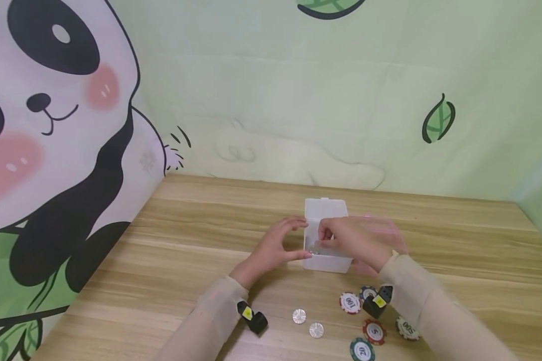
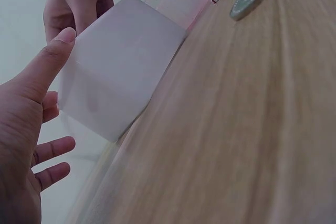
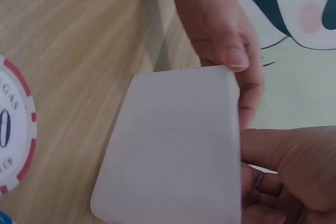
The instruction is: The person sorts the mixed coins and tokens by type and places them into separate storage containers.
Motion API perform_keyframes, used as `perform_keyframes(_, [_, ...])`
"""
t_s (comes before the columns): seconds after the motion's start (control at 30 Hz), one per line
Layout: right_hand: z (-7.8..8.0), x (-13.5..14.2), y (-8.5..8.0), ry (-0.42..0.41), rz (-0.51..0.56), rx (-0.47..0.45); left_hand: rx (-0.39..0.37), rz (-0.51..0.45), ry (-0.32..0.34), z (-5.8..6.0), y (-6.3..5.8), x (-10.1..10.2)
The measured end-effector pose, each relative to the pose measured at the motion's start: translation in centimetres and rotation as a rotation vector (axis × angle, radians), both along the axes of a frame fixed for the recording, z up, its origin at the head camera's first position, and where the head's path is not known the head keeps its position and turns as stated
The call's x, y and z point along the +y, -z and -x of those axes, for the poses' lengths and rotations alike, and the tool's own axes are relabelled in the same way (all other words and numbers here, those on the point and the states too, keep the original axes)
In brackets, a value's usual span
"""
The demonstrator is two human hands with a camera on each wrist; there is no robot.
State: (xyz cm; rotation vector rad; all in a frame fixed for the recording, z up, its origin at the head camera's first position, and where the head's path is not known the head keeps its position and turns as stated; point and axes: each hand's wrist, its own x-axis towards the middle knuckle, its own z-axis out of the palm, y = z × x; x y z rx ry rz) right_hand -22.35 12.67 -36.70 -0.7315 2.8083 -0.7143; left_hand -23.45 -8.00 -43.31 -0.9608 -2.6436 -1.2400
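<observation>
A white plastic box (image 1: 327,264) stands on the table with its lid (image 1: 325,208) swung back. My left hand (image 1: 273,245) is at the box's left side, fingers spread and fairly straight, its thumb touching the near left corner of the rim. My right hand (image 1: 345,238) reaches over the box from the right with fingers curled down inside it. Shiny silver coins (image 1: 314,249) show in the box just below those fingertips. The wall of the box hides the right fingertips in both wrist views, so whether they pinch a coin is unclear.
A clear pink box (image 1: 390,230) lies right of the white one, partly under the right forearm. Nearer me lie a silver coin (image 1: 299,316), another coin (image 1: 316,330) and several poker chips, among them a red one (image 1: 374,332) and a green one (image 1: 362,350).
</observation>
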Motion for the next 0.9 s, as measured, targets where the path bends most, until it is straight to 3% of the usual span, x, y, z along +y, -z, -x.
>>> perform_keyframes(0.4, [0.7,-1.2,0.9,-0.010,-0.207,0.050,0.022,-0.006,0.008,0.2,0.3,-0.1])
perform_keyframes(0.9, [0.9,-1.3,1.4,0.014,-0.279,0.075,0.028,-0.006,0.012,0.4,0.5,-0.1])
